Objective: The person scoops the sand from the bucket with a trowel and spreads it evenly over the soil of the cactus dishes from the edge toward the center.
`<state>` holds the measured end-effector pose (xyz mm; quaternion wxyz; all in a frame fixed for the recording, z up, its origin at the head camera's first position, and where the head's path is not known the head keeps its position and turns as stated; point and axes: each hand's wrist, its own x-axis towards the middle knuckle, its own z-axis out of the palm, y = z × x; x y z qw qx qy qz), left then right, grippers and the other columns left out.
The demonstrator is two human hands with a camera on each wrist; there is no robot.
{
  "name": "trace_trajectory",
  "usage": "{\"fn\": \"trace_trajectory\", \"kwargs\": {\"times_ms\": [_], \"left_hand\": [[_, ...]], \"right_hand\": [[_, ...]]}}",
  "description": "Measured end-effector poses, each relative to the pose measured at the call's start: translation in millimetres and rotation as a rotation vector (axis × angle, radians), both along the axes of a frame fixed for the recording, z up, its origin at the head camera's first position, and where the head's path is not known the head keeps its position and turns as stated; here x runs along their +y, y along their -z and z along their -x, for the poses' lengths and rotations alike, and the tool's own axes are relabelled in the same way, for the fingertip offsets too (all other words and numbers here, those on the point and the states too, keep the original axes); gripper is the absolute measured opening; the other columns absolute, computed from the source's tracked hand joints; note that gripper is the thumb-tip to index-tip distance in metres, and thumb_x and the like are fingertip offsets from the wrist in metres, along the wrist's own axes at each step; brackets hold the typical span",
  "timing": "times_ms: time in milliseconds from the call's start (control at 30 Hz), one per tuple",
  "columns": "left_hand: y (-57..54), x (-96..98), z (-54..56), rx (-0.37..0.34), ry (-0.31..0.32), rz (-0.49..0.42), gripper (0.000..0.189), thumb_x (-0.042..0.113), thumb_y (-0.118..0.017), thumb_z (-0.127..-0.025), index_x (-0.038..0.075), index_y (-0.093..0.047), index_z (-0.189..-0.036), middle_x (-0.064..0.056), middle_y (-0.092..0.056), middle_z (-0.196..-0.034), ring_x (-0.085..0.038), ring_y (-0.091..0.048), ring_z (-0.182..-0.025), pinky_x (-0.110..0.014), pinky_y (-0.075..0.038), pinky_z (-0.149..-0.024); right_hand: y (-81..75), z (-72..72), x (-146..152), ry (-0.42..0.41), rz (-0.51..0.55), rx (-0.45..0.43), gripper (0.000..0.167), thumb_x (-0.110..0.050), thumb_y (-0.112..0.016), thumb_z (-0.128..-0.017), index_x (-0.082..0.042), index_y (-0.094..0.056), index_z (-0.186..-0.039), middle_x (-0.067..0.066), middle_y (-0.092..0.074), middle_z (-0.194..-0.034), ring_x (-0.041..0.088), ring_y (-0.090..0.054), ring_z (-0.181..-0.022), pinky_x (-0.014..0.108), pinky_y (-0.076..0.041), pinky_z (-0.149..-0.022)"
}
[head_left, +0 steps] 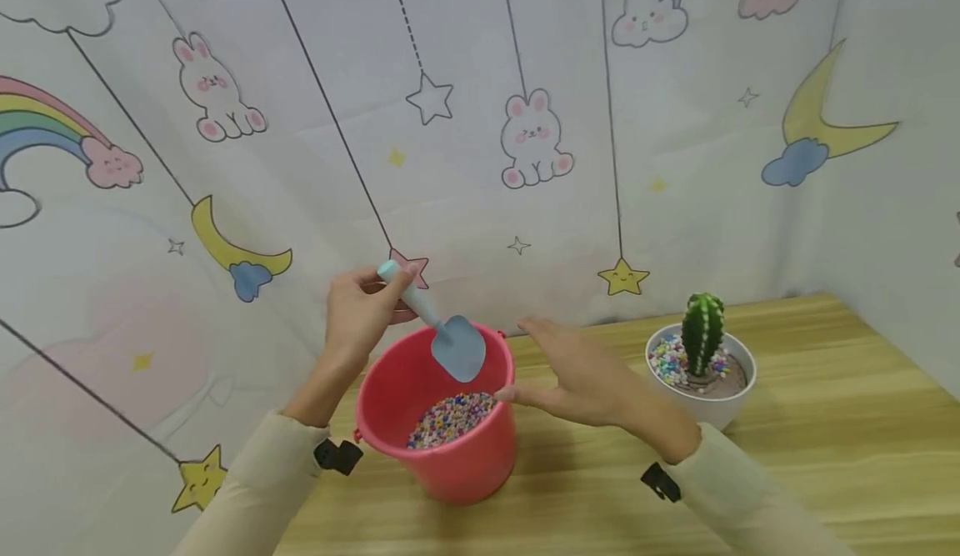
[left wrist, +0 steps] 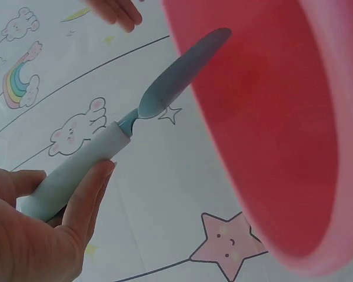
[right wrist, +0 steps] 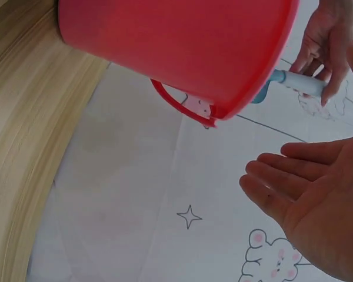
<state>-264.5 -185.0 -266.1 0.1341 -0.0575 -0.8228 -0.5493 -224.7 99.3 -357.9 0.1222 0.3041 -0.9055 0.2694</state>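
Note:
My left hand (head_left: pixel 358 310) grips the pale handle of a small blue toy shovel (head_left: pixel 459 348), its blade tilted down over the mouth of a red bucket (head_left: pixel 472 460). Inside the bucket lies a layer of small multicoloured beads (head_left: pixel 453 418). In the left wrist view the fingers and thumb wrap the shovel's handle (left wrist: pixel 76 170), and the blade overlaps the bucket's wall (left wrist: pixel 270 117). My right hand (head_left: pixel 581 373) is spread with straight fingers beside the bucket's right rim, holding nothing. The right wrist view shows its palm (right wrist: pixel 323 200) facing the bucket.
A white pot (head_left: pixel 708 402) with a green cactus (head_left: pixel 702 335), brown soil and coloured beads stands to the right on the wooden table (head_left: pixel 840 423). Behind the table hangs a white cloth (head_left: pixel 450 189) printed with rabbits, stars and moons. The bucket's red handle (right wrist: pixel 179 108) hangs at its far side.

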Motion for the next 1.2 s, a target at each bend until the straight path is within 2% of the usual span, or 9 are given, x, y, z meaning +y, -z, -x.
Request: {"fn": "trace_trajectory", "kwargs": {"times_ms": [133,333,500,600,700,800,1000,1100,1200], "left_hand": [[2.1,-3.5,8.7,-0.048,-0.02,0.11,0.044,0.04,-0.072,-0.1,0.004,-0.073,-0.125,-0.022,-0.074,-0.115,-0.021,-0.082,-0.083,-0.03,-0.068,-0.079],[11.0,-5.1,17.4,-0.069,-0.026,0.3,0.042,0.039,-0.072,-0.1,0.001,-0.076,-0.118,-0.021,-0.076,-0.11,-0.028,-0.082,-0.083,-0.031,-0.068,-0.08],[15.6,-5.0,20.6,-0.07,-0.011,0.351,0.041,0.037,-0.073,-0.1,0.0,-0.075,-0.117,-0.022,-0.077,-0.108,-0.028,-0.081,-0.08,-0.033,-0.069,-0.078],[16.7,-5.7,22.7,-0.067,-0.005,0.387,0.04,0.037,-0.072,-0.1,0.002,-0.075,-0.12,-0.021,-0.076,-0.109,-0.027,-0.08,-0.08,-0.03,-0.068,-0.075],[18.0,-7.1,24.6,-0.079,-0.001,0.443,0.041,0.038,-0.072,-0.1,0.004,-0.075,-0.122,-0.02,-0.077,-0.111,-0.025,-0.08,-0.082,-0.028,-0.067,-0.073],[18.3,-7.6,25.7,-0.1,0.007,0.521,0.04,0.039,-0.074,-0.098,0.004,-0.076,-0.118,-0.017,-0.079,-0.11,-0.023,-0.078,-0.087,-0.026,-0.065,-0.071],[20.9,-2.8,27.6,-0.141,0.077,0.627,0.031,0.033,-0.079,-0.095,0.006,-0.079,-0.111,-0.012,-0.079,-0.11,-0.028,-0.075,-0.104,-0.036,-0.068,-0.083],[24.9,-1.0,31.4,-0.145,0.116,0.642,0.028,0.03,-0.081,-0.093,0.006,-0.08,-0.109,-0.011,-0.08,-0.106,-0.026,-0.076,-0.1,-0.035,-0.068,-0.082],[27.8,1.3,35.3,-0.142,0.155,0.671,0.023,0.028,-0.083,-0.091,0.006,-0.082,-0.101,-0.007,-0.079,-0.095,-0.019,-0.073,-0.087,-0.027,-0.063,-0.072]], "right_hand": [[1.7,6.1,-15,-0.016,-0.086,-0.081,0.116,-0.09,-0.056,-0.083,-0.01,-0.031,-0.164,0.009,-0.043,-0.166,0.031,-0.049,-0.15,0.051,-0.052,-0.118],[1.9,13.1,-28,-0.051,-0.112,-0.116,0.109,-0.091,-0.057,-0.081,-0.017,-0.037,-0.158,0.003,-0.05,-0.15,0.019,-0.057,-0.131,0.043,-0.062,-0.105],[1.6,17.1,-34,-0.059,-0.122,-0.144,0.111,-0.091,-0.06,-0.08,-0.019,-0.033,-0.16,0.004,-0.047,-0.154,0.02,-0.053,-0.134,0.044,-0.063,-0.102],[1.8,18.8,-39,-0.065,-0.144,-0.155,0.118,-0.092,-0.059,-0.079,-0.017,-0.027,-0.164,0.006,-0.04,-0.164,0.027,-0.045,-0.148,0.049,-0.058,-0.112],[2.0,20.1,-44,-0.06,-0.201,-0.167,0.127,-0.094,-0.054,-0.079,-0.012,-0.016,-0.168,0.011,-0.023,-0.176,0.033,-0.025,-0.163,0.053,-0.041,-0.127],[2.5,19.9,-47,-0.053,-0.255,-0.196,0.134,-0.097,-0.05,-0.078,-0.009,-0.006,-0.17,0.012,-0.007,-0.179,0.033,-0.007,-0.167,0.051,-0.027,-0.134],[4.7,18.4,-47,-0.044,-0.274,-0.228,0.136,-0.097,-0.048,-0.079,-0.007,-0.001,-0.169,0.013,-0.001,-0.179,0.033,-0.003,-0.167,0.049,-0.025,-0.135],[5.8,18.2,-46,-0.038,-0.274,-0.237,0.136,-0.098,-0.047,-0.079,-0.007,-0.001,-0.169,0.013,-0.001,-0.179,0.034,-0.003,-0.167,0.05,-0.026,-0.135],[7.0,17.9,-47,-0.034,-0.271,-0.247,0.136,-0.098,-0.046,-0.079,-0.007,-0.002,-0.169,0.014,-0.002,-0.179,0.035,-0.004,-0.167,0.05,-0.027,-0.134]]}}
